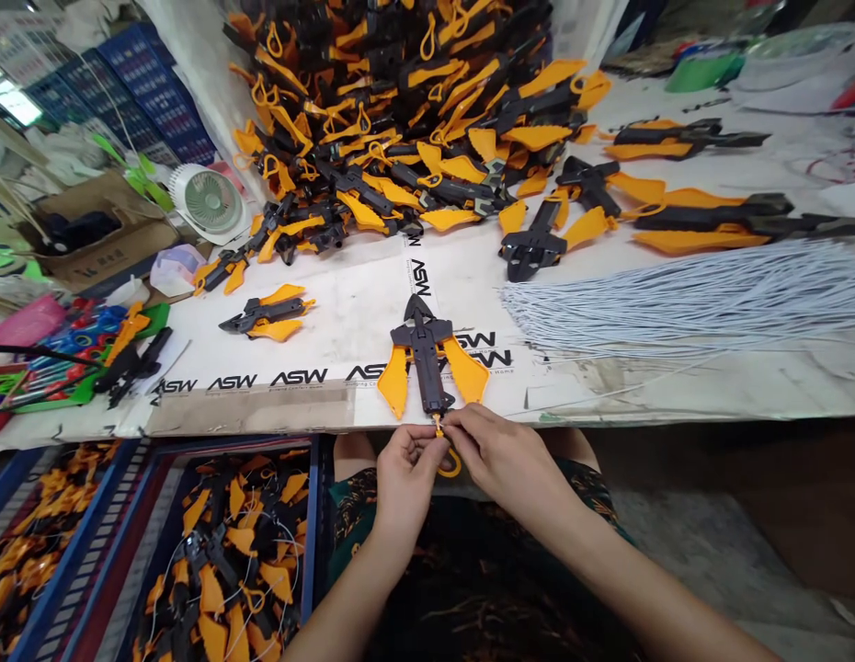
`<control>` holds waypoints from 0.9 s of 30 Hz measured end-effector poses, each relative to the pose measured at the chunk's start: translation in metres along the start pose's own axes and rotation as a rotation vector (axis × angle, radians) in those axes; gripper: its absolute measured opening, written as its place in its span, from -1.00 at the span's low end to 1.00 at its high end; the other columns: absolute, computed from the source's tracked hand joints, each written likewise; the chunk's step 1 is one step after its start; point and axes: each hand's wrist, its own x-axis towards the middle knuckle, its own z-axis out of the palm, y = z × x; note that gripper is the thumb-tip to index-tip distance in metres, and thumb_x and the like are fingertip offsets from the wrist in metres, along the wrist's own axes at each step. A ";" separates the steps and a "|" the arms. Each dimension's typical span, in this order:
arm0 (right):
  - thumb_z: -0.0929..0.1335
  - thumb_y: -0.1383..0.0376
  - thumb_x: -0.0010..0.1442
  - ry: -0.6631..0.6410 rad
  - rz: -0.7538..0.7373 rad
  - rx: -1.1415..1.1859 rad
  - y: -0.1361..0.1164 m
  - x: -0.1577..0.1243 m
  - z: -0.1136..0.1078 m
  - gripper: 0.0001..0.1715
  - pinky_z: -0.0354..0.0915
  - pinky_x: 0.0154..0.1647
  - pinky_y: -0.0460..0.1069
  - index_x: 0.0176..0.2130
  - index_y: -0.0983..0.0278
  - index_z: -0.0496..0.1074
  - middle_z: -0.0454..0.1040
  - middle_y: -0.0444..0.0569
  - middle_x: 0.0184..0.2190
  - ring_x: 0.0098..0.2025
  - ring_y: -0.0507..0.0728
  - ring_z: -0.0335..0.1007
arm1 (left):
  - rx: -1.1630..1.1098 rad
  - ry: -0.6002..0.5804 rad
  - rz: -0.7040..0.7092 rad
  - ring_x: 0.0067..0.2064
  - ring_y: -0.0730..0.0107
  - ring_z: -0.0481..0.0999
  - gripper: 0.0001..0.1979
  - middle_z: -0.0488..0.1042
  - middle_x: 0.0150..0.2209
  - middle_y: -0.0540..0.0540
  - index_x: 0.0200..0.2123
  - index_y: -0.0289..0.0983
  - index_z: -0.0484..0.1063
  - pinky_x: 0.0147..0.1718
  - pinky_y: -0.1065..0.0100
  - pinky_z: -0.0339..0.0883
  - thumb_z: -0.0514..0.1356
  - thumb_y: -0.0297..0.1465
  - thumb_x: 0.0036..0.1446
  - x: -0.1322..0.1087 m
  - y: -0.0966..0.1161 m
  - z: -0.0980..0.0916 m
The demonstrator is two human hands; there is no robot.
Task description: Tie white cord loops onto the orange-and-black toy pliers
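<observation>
Worktop (345, 317): white ASW-printed sheet, near edge running just above person's lap. Black-and-orange winged plastic piece (424, 354) flat on sheet, lower end at near edge. Left hand (406, 483) and right hand (510, 460) meet there, arms angled in from both sides, fingers (461, 423) closed in pinch on small orange tab (438, 426), orange loop (450, 462) hanging below. Second piece (266, 313) well left; grey cord bundle (689, 299) right, well apart; heaped pieces (372, 119) behind, toward far edge — tray (310, 515) below near edge, left.
</observation>
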 end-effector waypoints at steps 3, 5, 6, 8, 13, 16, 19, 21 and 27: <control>0.15 0.29 0.41 0.004 0.000 0.034 0.002 0.000 0.000 -0.72 0.29 -0.37 -0.02 -0.22 0.23 0.40 0.51 -0.02 -0.31 -0.33 0.15 0.50 | -0.004 -0.008 -0.002 -0.49 0.44 0.52 -0.67 0.54 -0.49 -0.02 -0.34 -0.31 0.47 -0.45 0.42 0.40 0.40 -0.19 -0.05 0.000 0.000 0.000; 0.16 0.28 0.41 0.020 0.023 0.027 0.001 0.000 0.001 -0.72 0.28 -0.41 -0.02 -0.22 0.22 0.40 0.51 -0.03 -0.31 -0.36 0.14 0.49 | -0.003 -0.009 0.002 -0.49 0.44 0.52 -0.68 0.54 -0.49 -0.02 -0.35 -0.31 0.48 -0.44 0.43 0.40 0.41 -0.20 -0.05 0.001 -0.001 -0.001; 0.16 0.28 0.41 0.023 0.031 0.018 0.001 0.000 0.001 -0.72 0.27 -0.43 -0.02 -0.22 0.22 0.40 0.51 -0.03 -0.31 -0.37 0.14 0.49 | -0.003 -0.009 0.004 -0.49 0.44 0.52 -0.68 0.54 -0.48 -0.03 -0.35 -0.31 0.48 -0.44 0.42 0.40 0.41 -0.20 -0.05 0.001 -0.001 -0.001; 0.15 0.29 0.40 0.012 0.025 0.009 0.000 0.000 0.002 -0.72 0.26 -0.43 -0.02 -0.22 0.22 0.40 0.50 -0.02 -0.31 -0.37 0.14 0.49 | -0.010 -0.004 0.005 -0.50 0.44 0.52 -0.67 0.54 -0.49 -0.03 -0.35 -0.31 0.48 -0.44 0.42 0.41 0.41 -0.20 -0.06 0.002 -0.001 -0.002; 0.14 0.32 0.40 -0.020 -0.017 0.027 0.001 0.000 0.002 -0.71 0.29 -0.36 -0.02 -0.20 0.23 0.40 0.50 -0.02 -0.30 -0.32 0.15 0.50 | -0.025 -0.014 0.000 -0.50 0.45 0.52 -0.69 0.54 -0.49 -0.02 -0.35 -0.32 0.47 -0.45 0.43 0.41 0.41 -0.23 -0.06 0.003 -0.002 -0.003; 0.17 0.31 0.38 -0.004 0.020 -0.020 -0.001 0.001 0.003 -0.74 0.28 -0.42 -0.01 -0.22 0.24 0.41 0.50 -0.01 -0.31 -0.36 0.16 0.49 | -0.028 -0.032 0.007 -0.49 0.46 0.52 -0.71 0.55 -0.48 -0.02 -0.34 -0.32 0.48 -0.43 0.43 0.41 0.41 -0.26 -0.04 0.003 -0.003 -0.003; 0.19 0.32 0.36 0.022 0.053 -0.019 -0.001 0.003 0.003 -0.77 0.28 -0.44 -0.01 -0.26 0.25 0.40 0.50 -0.01 -0.33 -0.39 0.17 0.50 | -0.028 -0.045 0.010 -0.49 0.46 0.52 -0.72 0.55 -0.47 -0.02 -0.33 -0.32 0.48 -0.43 0.43 0.41 0.40 -0.26 -0.03 0.002 -0.002 -0.003; 0.19 0.34 0.34 0.030 0.025 0.063 0.000 0.002 0.002 -0.77 0.33 -0.38 -0.01 -0.25 0.25 0.40 0.52 -0.01 -0.33 -0.36 0.16 0.52 | -0.026 -0.050 0.016 -0.50 0.45 0.52 -0.71 0.55 -0.49 -0.02 -0.32 -0.32 0.48 -0.43 0.42 0.40 0.38 -0.23 0.00 0.002 0.000 -0.004; 0.16 0.34 0.40 0.167 -0.017 -0.033 0.004 -0.005 0.002 -0.80 0.25 -0.49 -0.05 -0.15 0.26 0.35 0.56 -0.04 -0.36 -0.43 0.14 0.54 | -0.005 -0.093 -0.016 -0.41 0.38 0.56 -0.65 0.61 -0.44 -0.10 -0.31 -0.33 0.52 -0.32 0.39 0.40 0.38 -0.15 0.00 0.003 0.002 -0.005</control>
